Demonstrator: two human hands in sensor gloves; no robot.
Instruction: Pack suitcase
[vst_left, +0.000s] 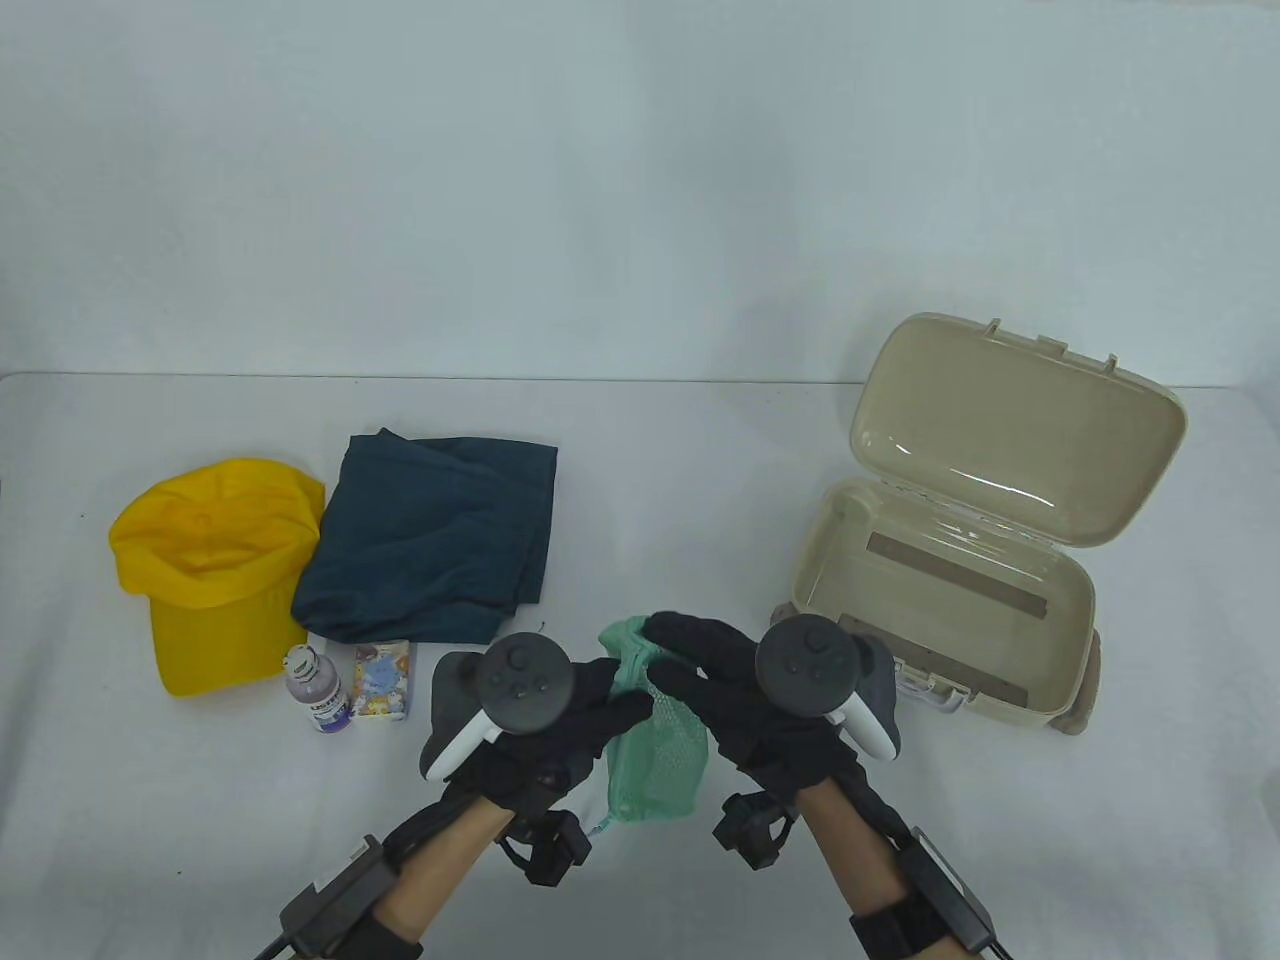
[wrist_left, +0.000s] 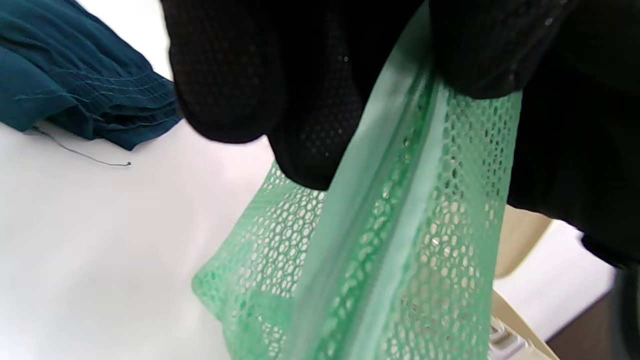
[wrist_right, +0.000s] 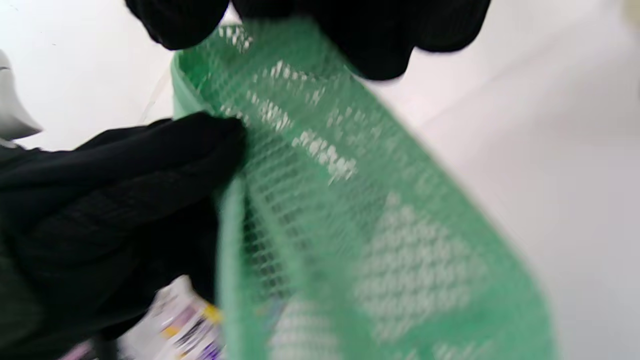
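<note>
A green mesh pouch (vst_left: 655, 768) is held between both hands near the table's front middle. My left hand (vst_left: 590, 715) grips its left edge; the left wrist view shows the fingers (wrist_left: 310, 100) pinching the pouch's zip band (wrist_left: 380, 240). My right hand (vst_left: 715, 665) holds the pouch's top; the right wrist view shows its fingertips (wrist_right: 380, 40) on the mesh (wrist_right: 360, 210). The beige suitcase (vst_left: 960, 580) lies open at the right, its lid propped up behind, its inside bare.
A yellow cap (vst_left: 215, 570) and folded dark teal cloth (vst_left: 435, 535) lie at the left. A small purple-labelled bottle (vst_left: 318, 690) and a small patterned pack (vst_left: 383, 680) sit in front of them. The teal cloth also shows in the left wrist view (wrist_left: 75, 75).
</note>
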